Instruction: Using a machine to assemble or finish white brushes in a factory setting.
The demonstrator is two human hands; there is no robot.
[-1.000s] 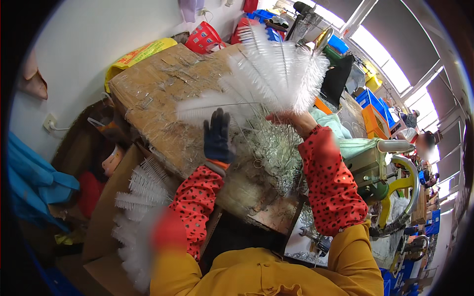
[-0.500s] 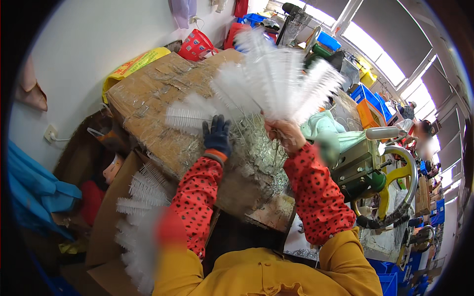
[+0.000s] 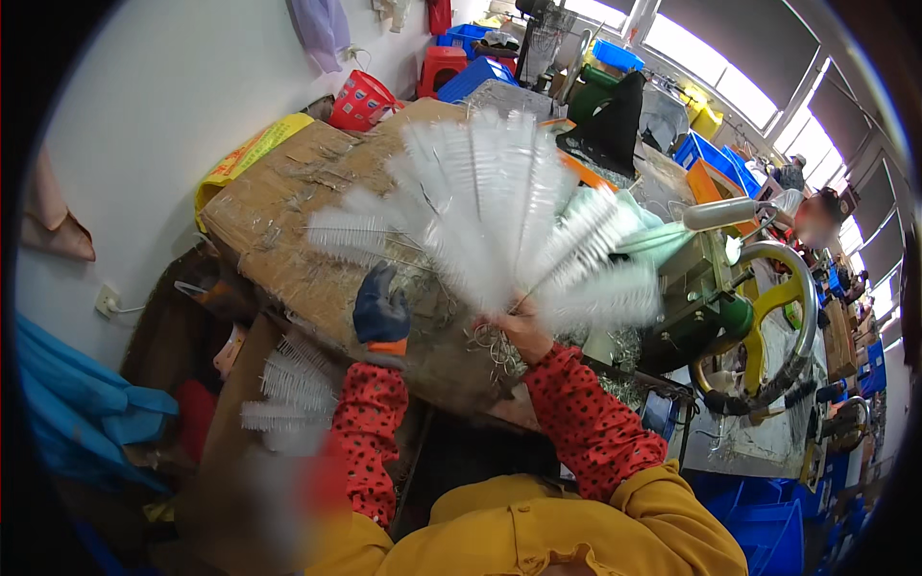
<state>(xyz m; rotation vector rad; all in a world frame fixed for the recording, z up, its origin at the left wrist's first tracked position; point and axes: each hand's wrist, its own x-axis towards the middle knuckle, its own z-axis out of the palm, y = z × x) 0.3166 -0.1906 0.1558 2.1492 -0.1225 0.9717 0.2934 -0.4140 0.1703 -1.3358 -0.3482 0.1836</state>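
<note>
My right hand (image 3: pixel 521 331) is closed around the wire stems of a fanned bundle of white bristle brushes (image 3: pixel 485 206). Wire loops stick out below its fingers, and the bristles spread up and outward over the table. My left hand (image 3: pixel 381 305), in a dark blue glove with an orange cuff, is apart from the bundle, low over the front of the cardboard-covered table (image 3: pixel 279 211). Its fingers point up with the thumb spread, and nothing shows in it. Just beyond it, more white brushes (image 3: pixel 346 230) lie on the cardboard, partly overlapped by the bundle.
A carton at my left contains more white brushes (image 3: pixel 298 384). To the right stands a green machine (image 3: pixel 687 307) with a yellow-spoked handwheel (image 3: pixel 768 326). A red patterned bucket (image 3: pixel 363 101) and a yellow sack (image 3: pixel 240 163) edge the table's far side. Another person (image 3: pixel 816 221) is at the far right.
My right hand has drawn the brush bundle nearer and leftward, and its bristles fan wider. My left hand has pulled back a little from the brushes on the cardboard. The view has shifted slightly.
</note>
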